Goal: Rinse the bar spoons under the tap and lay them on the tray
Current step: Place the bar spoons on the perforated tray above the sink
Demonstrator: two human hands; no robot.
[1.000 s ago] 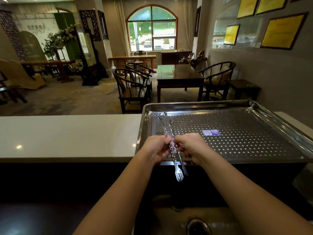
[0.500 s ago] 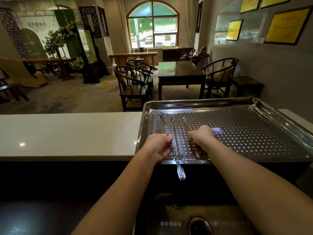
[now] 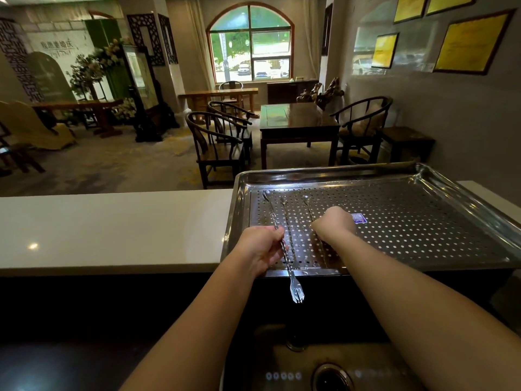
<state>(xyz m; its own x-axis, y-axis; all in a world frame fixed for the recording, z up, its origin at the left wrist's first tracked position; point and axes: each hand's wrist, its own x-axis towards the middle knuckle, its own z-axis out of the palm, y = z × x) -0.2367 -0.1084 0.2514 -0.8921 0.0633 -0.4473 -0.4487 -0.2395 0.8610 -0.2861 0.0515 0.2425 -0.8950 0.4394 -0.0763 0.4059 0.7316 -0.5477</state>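
A perforated steel tray (image 3: pixel 423 176) sits on the counter ahead of me. My left hand (image 3: pixel 263 246) is shut on a twisted bar spoon (image 3: pixel 293 280); its bowl rests on the tray's left side and its forked end hangs over the near rim. A second bar spoon (image 3: pixel 287 221) lies flat on the tray just right of it. My right hand (image 3: pixel 335 224) is closed over a third bar spoon (image 3: pixel 308 207), whose bowl points away from me; most of its stem is hidden under the hand.
A white counter (image 3: pixel 112 227) stretches to the left of the tray. Below me is a dark sink with a drain (image 3: pixel 331 378). A blue sticker (image 3: pixel 358 218) lies on the tray by my right hand. Chairs and tables stand beyond the counter.
The spoons were bunched between both hands over the tray's near rim. Now they are spread apart: one lies free, my right hand moved right with another, my left still holds the leftmost.
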